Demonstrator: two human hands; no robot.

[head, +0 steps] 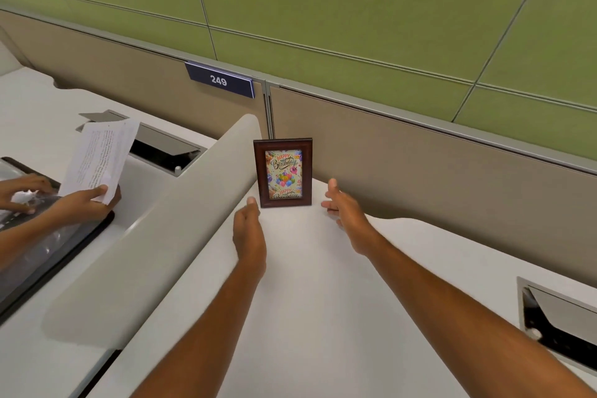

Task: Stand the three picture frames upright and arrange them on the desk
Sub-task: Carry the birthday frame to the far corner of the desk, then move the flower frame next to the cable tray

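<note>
Frame (283,172) upright on white desk (323,300), beige partition (420,165) behind

We count one picture frame (283,172) standing, our two hands (249,229) (344,207), two more hands (82,205) (22,192) next door, probably one paper sheet (100,160), two desk hatches (164,147) (559,320).

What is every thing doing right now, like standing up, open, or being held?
Picture frame: standing upright on the desk, nobody holding it.
Left hand: open, beside the frame, holding nothing.
Right hand: open, apart from the frame.
Desk hatch: lid open.
Paper: held by another person's hand.
</note>
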